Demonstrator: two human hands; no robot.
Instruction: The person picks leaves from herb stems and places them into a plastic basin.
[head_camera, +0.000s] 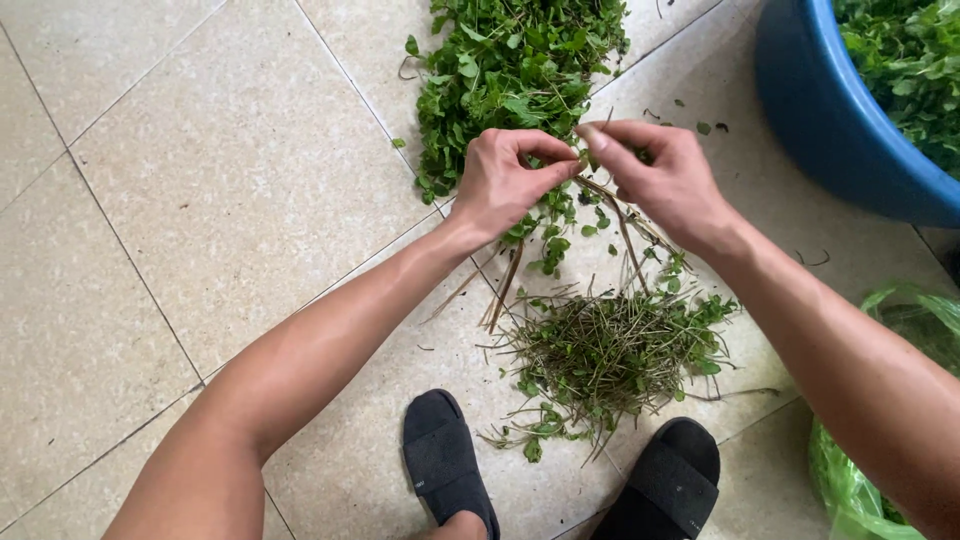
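Left hand (500, 185) and right hand (660, 175) are raised together above the tiled floor (200, 200), both pinched shut on one leafy sprig (555, 225) — its stems trail down between the wrists. Directly beneath lies a heap of stripped stems (610, 350); a pile of leafy greens (510, 70) sits just beyond the hands. A blue basin (830, 120) of greens stands to the right — a green plastic bag (850, 480) near the black sandals (445, 460).

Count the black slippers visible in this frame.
2. One black slipper sits at bottom centre, left of the discarded stem pile; the other black slipper is to its right, below that pile. Both are cut off by the frame's bottom edge.
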